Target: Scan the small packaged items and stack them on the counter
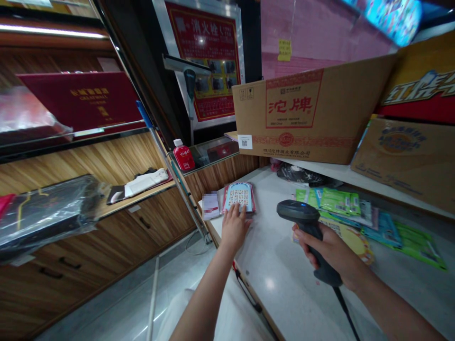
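My right hand [332, 251] is wrapped around the handle of a black barcode scanner [302, 213], whose cable runs down toward the bottom edge. A small blue light glows on top of the scanner's head, which points left. My left hand [234, 227] reaches to a flat light-blue packet with rows of small pictures [240, 194], its outstretched fingers resting on the near edge. That packet lies on top of a small pile with red edges. Just left of it is a whitish card or packet [211, 206], partly blurred.
Green and blue packets [337, 201] and a round yellow item [350, 239] lie on the white counter [270, 284] at right. Cardboard cartons [302, 113] stand on a shelf behind. A red bottle [184, 156] is on the left ledge, near a metal pole [177, 175].
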Tool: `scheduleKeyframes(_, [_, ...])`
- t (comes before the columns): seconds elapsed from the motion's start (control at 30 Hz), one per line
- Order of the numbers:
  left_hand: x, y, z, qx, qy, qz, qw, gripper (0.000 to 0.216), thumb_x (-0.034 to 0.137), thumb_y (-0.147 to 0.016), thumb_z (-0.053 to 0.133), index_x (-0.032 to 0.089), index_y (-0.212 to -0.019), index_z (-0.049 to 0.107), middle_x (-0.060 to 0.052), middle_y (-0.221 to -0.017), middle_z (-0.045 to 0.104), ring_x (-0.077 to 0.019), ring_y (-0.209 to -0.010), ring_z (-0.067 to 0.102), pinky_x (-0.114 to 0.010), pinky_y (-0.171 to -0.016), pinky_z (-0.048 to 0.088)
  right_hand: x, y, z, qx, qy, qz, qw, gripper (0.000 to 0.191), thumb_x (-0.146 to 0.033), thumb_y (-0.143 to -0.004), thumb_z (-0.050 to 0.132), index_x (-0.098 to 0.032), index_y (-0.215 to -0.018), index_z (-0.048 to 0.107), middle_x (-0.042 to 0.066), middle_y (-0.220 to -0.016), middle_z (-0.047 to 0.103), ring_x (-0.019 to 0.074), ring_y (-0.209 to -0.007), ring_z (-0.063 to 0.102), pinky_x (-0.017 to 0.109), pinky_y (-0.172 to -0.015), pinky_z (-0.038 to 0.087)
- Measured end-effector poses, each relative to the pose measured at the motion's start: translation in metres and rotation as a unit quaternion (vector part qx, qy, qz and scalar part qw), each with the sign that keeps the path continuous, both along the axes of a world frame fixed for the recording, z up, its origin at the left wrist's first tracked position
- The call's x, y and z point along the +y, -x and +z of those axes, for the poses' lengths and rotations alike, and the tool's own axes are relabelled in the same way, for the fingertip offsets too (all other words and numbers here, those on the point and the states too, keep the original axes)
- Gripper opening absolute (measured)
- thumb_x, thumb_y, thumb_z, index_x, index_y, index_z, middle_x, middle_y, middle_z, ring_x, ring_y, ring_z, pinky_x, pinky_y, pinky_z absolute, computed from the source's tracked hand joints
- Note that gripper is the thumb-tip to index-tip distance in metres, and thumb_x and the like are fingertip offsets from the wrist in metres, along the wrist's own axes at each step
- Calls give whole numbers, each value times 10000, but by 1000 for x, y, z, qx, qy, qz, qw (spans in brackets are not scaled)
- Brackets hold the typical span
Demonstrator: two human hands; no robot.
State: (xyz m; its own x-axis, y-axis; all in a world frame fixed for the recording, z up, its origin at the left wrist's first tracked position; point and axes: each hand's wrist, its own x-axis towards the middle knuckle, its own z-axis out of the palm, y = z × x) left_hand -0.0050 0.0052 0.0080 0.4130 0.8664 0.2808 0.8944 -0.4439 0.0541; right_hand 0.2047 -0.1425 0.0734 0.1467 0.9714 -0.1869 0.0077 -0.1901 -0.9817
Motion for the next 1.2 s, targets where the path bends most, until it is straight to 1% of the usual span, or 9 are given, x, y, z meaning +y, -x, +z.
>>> scheduleKeyframes(0.2, [12,-7,5,-2,4,13,1000,506,386,-913,515,169,-1368,478,-177,-1461,433,-326,-1376,359,-514,-1120,277,-1,-2,1,4,0,-8,1000,376,-516,-773,652,-199,-937,534,-91,-575,502,60,-404,445,177,-347,388])
scheduleKeyframes(0.4, [-8,-29,11,-93,-19,-32,995,353,191,-875,538,160,-1225,577,-154,-1308,555,-285,-1256,473,-425,-1031,391,5,-22,11,5,-35,-85,996,395,-523,-716,706,-200,-879,548,-87,-545,525,60,-382,437,176,-332,389])
scheduleKeyframes(0.6, [-33,-96,10,-222,131,-117,959,237,121,-805,583,158,-1026,661,-95,-984,672,-211,-917,613,-336,-853,467,11,-53,12,-1,-64,-143,988,390,-473,-678,767,-202,-852,548,-89,-531,534,60,-365,447,174,-322,392])
scheduleKeyframes(0.73, [-37,-135,4,-293,212,-66,930,225,221,-797,643,144,-1008,631,-85,-910,666,-186,-793,616,-288,-714,463,13,-64,8,-14,-61,-153,986,373,-487,-691,753,-204,-765,521,-84,-523,534,61,-362,449,175,-317,393])
scheduleKeyframes(0.8, [-38,-145,2,-296,224,-39,928,439,326,-701,765,139,-1061,596,-94,-937,657,-210,-832,613,-292,-710,457,13,-66,8,-14,-60,-152,987,371,-489,-694,750,-204,-757,521,-85,-520,531,61,-363,449,174,-317,393])
scheduleKeyframes(0.9, [-38,-148,1,-289,253,-11,923,627,325,-572,860,144,-1095,565,-95,-977,648,-214,-848,613,-280,-702,448,13,-65,9,-6,-59,-153,986,372,-489,-685,755,-205,-768,528,-88,-519,529,60,-363,445,171,-316,388])
scheduleKeyframes(1.1, [-29,-135,5,-327,277,16,903,585,184,-603,821,134,-1128,569,-77,-898,675,-191,-811,627,-263,-680,440,14,-60,13,7,-61,-147,987,437,-545,-650,761,-200,-821,553,-91,-525,520,60,-373,443,170,-318,378])
scheduleKeyframes(1.13, [-26,-133,5,-350,282,30,893,533,167,-625,799,127,-1111,584,-74,-864,676,-186,-790,629,-262,-669,440,14,-59,14,9,-62,-143,988,443,-548,-646,763,-199,-819,552,-92,-526,519,60,-372,441,171,-319,377])
scheduleKeyframes(1.2, [-20,-127,5,-427,336,57,838,352,163,-673,750,117,-1002,632,-61,-769,669,-172,-715,626,-256,-628,438,13,-57,15,16,-59,-134,989,443,-544,-649,762,-199,-828,549,-93,-531,518,58,-369,438,174,-323,378])
